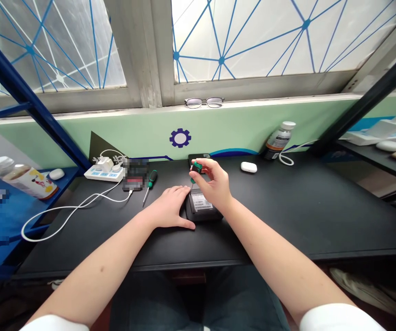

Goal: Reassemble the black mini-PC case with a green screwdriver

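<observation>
A black box-shaped device (191, 213) with a white printed label lies on the black desk in front of me. My left hand (172, 207) rests against its left side, fingers stretched out and thumb apart near the front edge. Above the device, my right hand (215, 181) grips the green-and-black handle of a screwdriver (196, 167). The screwdriver stands roughly upright, its shaft pointing down at the device's far left corner; I cannot tell just where the tip sits. Left of my hands lies a second screwdriver (152, 178) with a green-and-black handle.
A white power strip (104, 173) and a cabled phone (135, 179) lie to the left. Behind my right hand is a dark object (200, 157). A white earbud case (249, 167) and a bottle (280, 140) stand to the right. Glasses (205, 102) rest on the windowsill.
</observation>
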{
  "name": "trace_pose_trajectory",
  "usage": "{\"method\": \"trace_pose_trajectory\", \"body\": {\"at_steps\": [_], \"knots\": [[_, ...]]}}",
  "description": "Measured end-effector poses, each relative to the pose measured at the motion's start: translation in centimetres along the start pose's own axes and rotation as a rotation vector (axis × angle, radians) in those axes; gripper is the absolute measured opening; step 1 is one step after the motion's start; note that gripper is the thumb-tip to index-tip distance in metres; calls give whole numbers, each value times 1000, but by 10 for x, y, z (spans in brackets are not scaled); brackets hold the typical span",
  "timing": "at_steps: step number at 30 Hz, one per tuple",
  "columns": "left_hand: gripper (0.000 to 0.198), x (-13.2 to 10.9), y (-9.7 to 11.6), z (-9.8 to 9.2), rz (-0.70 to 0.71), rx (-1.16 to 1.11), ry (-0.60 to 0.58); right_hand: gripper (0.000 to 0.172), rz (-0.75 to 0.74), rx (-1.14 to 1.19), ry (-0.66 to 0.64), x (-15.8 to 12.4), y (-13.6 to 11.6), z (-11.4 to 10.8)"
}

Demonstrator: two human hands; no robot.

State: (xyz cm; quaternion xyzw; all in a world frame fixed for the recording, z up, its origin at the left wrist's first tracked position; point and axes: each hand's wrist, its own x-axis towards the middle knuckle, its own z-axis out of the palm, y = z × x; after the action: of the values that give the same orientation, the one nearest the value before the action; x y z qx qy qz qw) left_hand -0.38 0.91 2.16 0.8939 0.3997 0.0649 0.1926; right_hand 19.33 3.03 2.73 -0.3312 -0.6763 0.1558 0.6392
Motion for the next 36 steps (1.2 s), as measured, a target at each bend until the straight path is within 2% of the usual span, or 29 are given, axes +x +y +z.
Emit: {"method": "trace_pose_trajectory", "body": {"at_steps": [6, 10, 14, 18, 23, 29, 32, 34, 36], "knots": [[122, 0, -9, 5, 33, -11, -6, 25, -84, -6, -51, 5, -1, -2], [122, 0, -9, 5, 26, 12, -36, 28, -48, 63, -59, 8, -1, -2], [121, 0, -8, 3, 29, 22, -44, 26, -23, -9, -22, 9, -1, -2], [120, 0, -9, 3, 31, 16, -40, 30, 14, 40, -75, 9, -3, -4], [120, 1, -8, 2, 47, 19, -33, 21, -19, 29, -25, 13, 0, -3], [119, 0, -7, 0, 47, 14, -27, 30, 67, 213, -39, 10, 2, 12], [118, -1, -6, 0, 35, 17, -37, 28, -8, 63, 11, 6, 1, 13], [117, -1, -6, 0, 38, 13, -34, 22, -100, -45, 14, 6, 0, 10], [117, -1, -6, 0, 47, 13, -25, 24, -142, -82, 7, 6, -1, 6]]}}
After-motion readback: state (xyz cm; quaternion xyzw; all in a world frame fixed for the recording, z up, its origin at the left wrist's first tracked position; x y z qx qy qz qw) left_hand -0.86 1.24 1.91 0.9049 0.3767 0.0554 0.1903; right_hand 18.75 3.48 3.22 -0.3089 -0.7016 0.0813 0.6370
